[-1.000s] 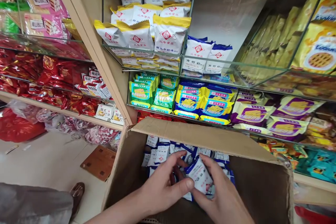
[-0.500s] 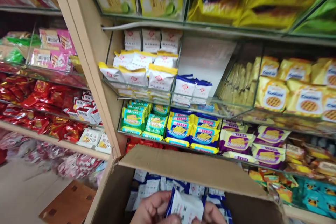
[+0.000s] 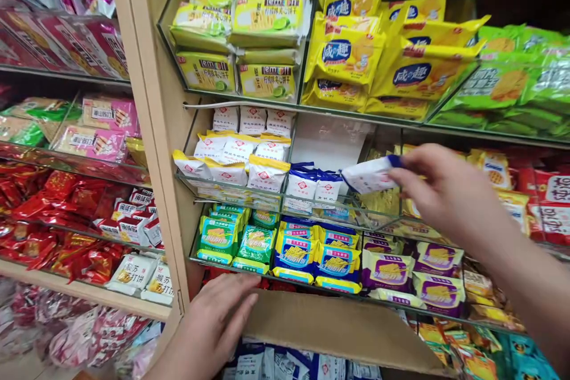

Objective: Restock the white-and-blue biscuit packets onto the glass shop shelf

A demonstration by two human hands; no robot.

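Between the thumb and fingers of my right hand [image 3: 430,184] is a white snack packet [image 3: 369,174] with blue ends, lifted in front of the middle shelf. Just left of it, matching blue-topped packets [image 3: 307,187] stand in a glass compartment. My left hand [image 3: 218,320] reaches over the left side of an open cardboard box [image 3: 329,320], its fingers extended and holding nothing. Inside the box lie many more blue and white packets [image 3: 285,365], partly cut off by the lower edge of the view.
White packets with yellow tops [image 3: 267,172] fill the neighbouring compartment. Green biscuit packs [image 3: 218,234] and purple ones [image 3: 387,270] line the shelf below. Glass dividers and shelf fronts edge each compartment. A wooden upright [image 3: 149,101] separates the left shelves.
Both hands were together over the box around a blue and white packet. My right hand has since carried a packet up to the shelf; my left hand has come away. The view has tilted up.
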